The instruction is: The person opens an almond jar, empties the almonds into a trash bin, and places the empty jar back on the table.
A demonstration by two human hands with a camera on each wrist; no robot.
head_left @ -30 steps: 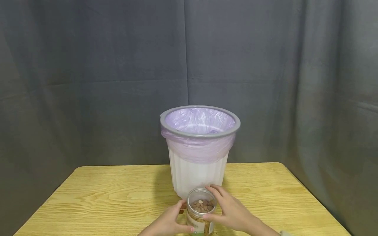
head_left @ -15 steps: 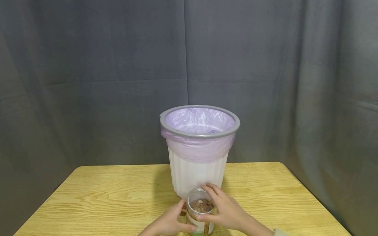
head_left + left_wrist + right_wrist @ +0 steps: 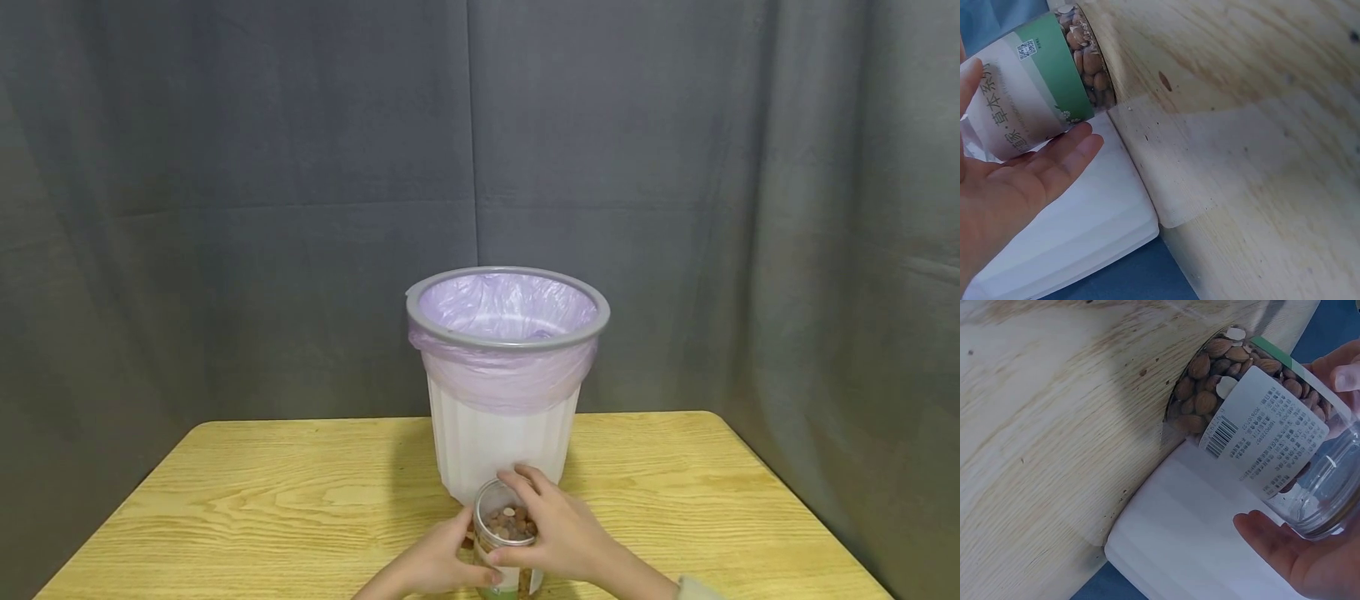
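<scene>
A clear jar of almonds (image 3: pixel 510 523) with a white and green label stands upright at the table's front, just before the bin. My left hand (image 3: pixel 435 560) holds its left side, thumb across the front; in the left wrist view its fingers (image 3: pixel 1063 156) lie along the label's far side. My right hand (image 3: pixel 566 533) spans the jar's top, thumb at the front of the rim and fingers at the back. In the right wrist view almonds (image 3: pixel 1210 381) fill the jar's lower part and its upper part is see-through. Whether a clear lid sits on it, I cannot tell.
A white waste bin (image 3: pixel 502 442) with a grey ring and a purple liner (image 3: pixel 510 379) stands right behind the jar. The wooden table (image 3: pixel 285 500) extends to both sides. A dark grey curtain (image 3: pixel 300 208) hangs behind.
My right hand has moved left over the jar's rim, its thumb and fingers sliding further across the top. My left hand and the jar have stayed nearly in place.
</scene>
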